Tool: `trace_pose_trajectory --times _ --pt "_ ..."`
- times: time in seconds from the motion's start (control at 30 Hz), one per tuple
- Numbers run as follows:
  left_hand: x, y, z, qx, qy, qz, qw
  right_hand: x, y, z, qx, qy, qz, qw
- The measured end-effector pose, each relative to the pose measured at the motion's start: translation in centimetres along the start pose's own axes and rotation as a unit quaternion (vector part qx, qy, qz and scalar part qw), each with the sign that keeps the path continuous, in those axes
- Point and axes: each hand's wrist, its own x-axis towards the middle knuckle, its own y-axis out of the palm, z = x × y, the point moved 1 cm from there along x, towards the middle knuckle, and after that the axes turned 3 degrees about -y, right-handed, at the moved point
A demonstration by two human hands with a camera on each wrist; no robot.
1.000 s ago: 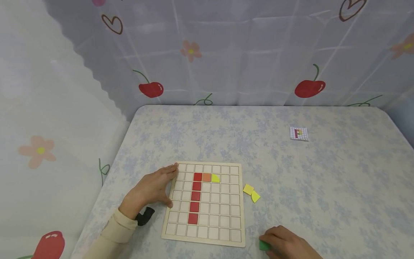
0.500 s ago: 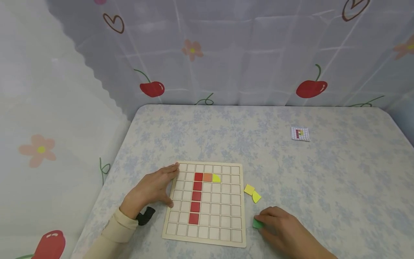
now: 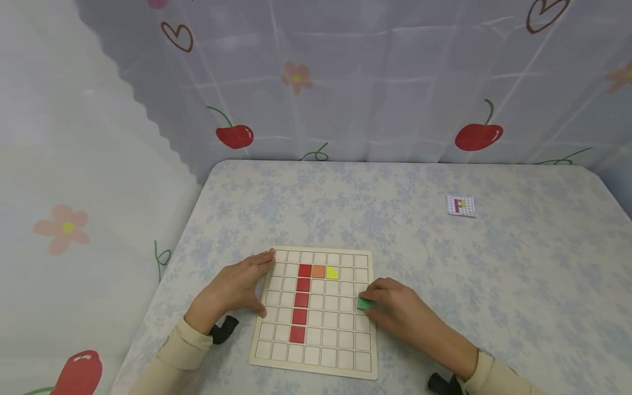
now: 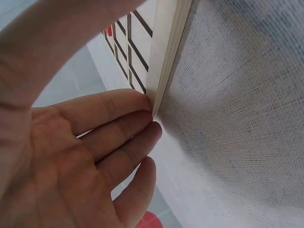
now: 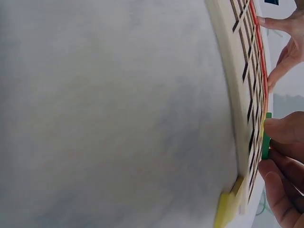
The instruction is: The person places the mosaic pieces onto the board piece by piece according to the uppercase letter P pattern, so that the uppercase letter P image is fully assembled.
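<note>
A square wooden grid board [image 3: 342, 340] lies on the table. Down one of its columns runs a line of red tiles [image 3: 301, 300]. An orange tile [image 3: 318, 272] and a yellow quarter-round tile [image 3: 332, 272] continue from the top red one. My left hand [image 3: 232, 288] rests at the board's left edge, fingertips and thumb touching it with the fingers nearly straight. Over the board's right edge, my right hand [image 3: 407, 312] pinches a green tile [image 3: 364, 303] between thumb and fingers. Loose yellow tiles [image 5: 225, 209] lie beside the board in the right wrist view; the hand hides them from the head camera.
A small printed card [image 3: 461, 206] with a coloured grid pattern lies toward the back right of the flowered tablecloth [image 3: 385, 214]. Behind the table hangs a curtain [image 3: 365, 99] printed with cherries and flowers.
My right hand has carried the green tile up and left, from the table at the lower right to over the board's right edge. The left hand stays at the left edge.
</note>
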Motion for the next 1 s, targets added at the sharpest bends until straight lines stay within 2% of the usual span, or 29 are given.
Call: trace_pose_trajectory --times 0.23,0.43,0.7,0.87,1.0 --pt "0.1 0.0 0.0 0.004 0.004 -0.002 1.0 3.4 1.5 1.7 0.026 -0.027 0.021 0.9991" --pt "0.1 0.1 0.1 -0.007 -0.002 0.003 1.0 5.3 3.1 2.7 0.045 -0.046 0.031 0.9975" --pt "0.0 0.0 0.2 -0.005 0.004 -0.001 1.0 6.3 4.2 3.2 0.038 -0.042 0.039 0.9976" --pt "-0.1 0.1 0.2 -0.007 0.006 -0.003 0.9999 6.3 4.4 3.6 0.025 -0.067 0.033 0.9969" --pt "-0.1 0.1 0.3 -0.006 0.005 -0.002 1.0 5.9 4.5 4.0 -0.022 -0.093 0.043 0.9945"
